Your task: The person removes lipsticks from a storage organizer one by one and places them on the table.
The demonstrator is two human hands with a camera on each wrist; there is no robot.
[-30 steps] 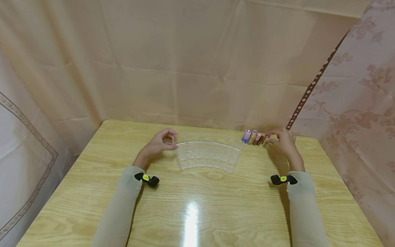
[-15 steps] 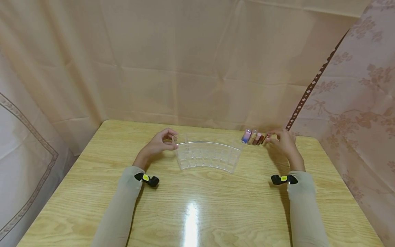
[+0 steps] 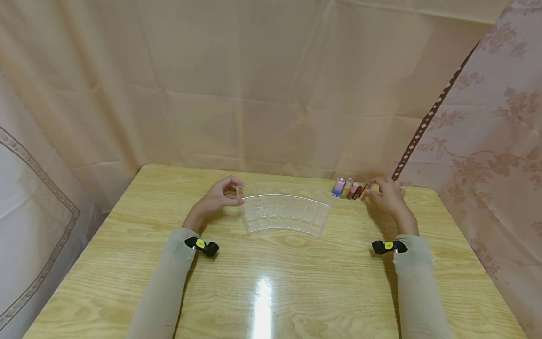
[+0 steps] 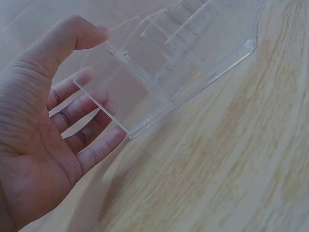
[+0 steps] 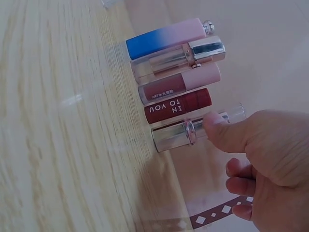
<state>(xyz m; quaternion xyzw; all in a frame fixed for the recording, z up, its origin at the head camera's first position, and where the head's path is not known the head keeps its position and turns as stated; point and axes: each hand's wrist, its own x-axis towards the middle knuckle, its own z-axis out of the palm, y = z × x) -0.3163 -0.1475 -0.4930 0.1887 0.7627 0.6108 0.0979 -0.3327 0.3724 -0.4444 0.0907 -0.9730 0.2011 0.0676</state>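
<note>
A clear, curved plastic lipstick organizer (image 3: 281,229) with stepped slots stands on the table. My left hand (image 3: 216,197) grips its left end, thumb on one side of the clear wall and fingers spread behind it in the left wrist view. At the back right, my right hand (image 3: 389,195) pinches the top of a silvery lipstick tube (image 5: 173,136) with a clear cap. That tube is upright at the end of a row. Beside it stand a dark red tube (image 5: 166,110), a pink-capped lip gloss (image 5: 164,90), a clear silver-capped tube (image 5: 161,64) and a blue-to-pink tube (image 5: 166,37).
The wood-grain table (image 3: 296,282) reaches back to a beige curtain (image 3: 271,103). Right of it hangs a floral cloth (image 3: 499,141) with a brown trim. A camera is strapped on each sleeve cuff.
Both hands stay in nearly the same place. The fingers of my right hand shift very slightly at the end tube; the organizer and the other tubes have not moved.
</note>
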